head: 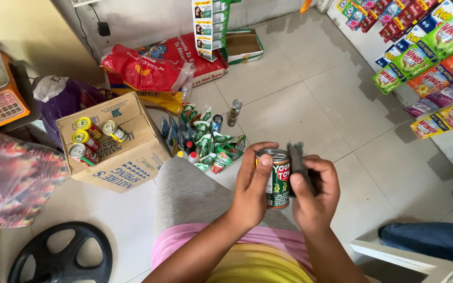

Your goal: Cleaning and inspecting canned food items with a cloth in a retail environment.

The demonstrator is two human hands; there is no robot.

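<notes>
1. Your left hand (251, 183) is wrapped around a green-labelled tin can (277, 178), held upright above your lap.
2. Your right hand (314, 191) pinches a small dark tool (297, 166) flat against the can's side; what the tool is, you cannot tell from here.
3. Four similar cans (93, 139) already lie on the cardboard box (124, 157) to your left.
4. More cans and green packets (205, 139) lie in a pile on the tiled floor (300, 99) ahead, so much of the pile looks unhandled.
</notes>
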